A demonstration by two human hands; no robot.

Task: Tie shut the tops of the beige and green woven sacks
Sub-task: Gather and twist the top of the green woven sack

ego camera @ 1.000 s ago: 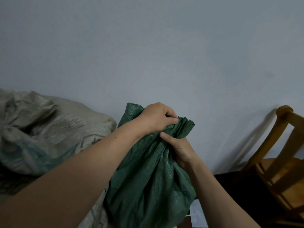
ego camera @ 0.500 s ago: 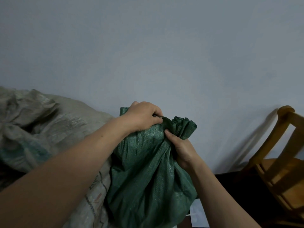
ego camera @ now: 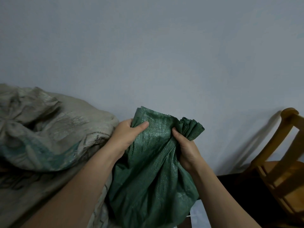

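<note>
1. I see the beige sack (ego camera: pixel 49 132) slumped to the left of my left hand, long axis lying roughly sideways, crumpled top toward the far left.
2. The green sack (ego camera: pixel 153 175) stands upright between both hands, long axis vertical, mouth pointing up toward the wall (ego camera: pixel 148 55).
3. My left hand (ego camera: pixel 126 137) is closed on the sack's upper left edge, thumb laid across the front.
4. My right hand (ego camera: pixel 185 148) grips the pleated bunch at upper right, fingers wrapped behind.
</note>
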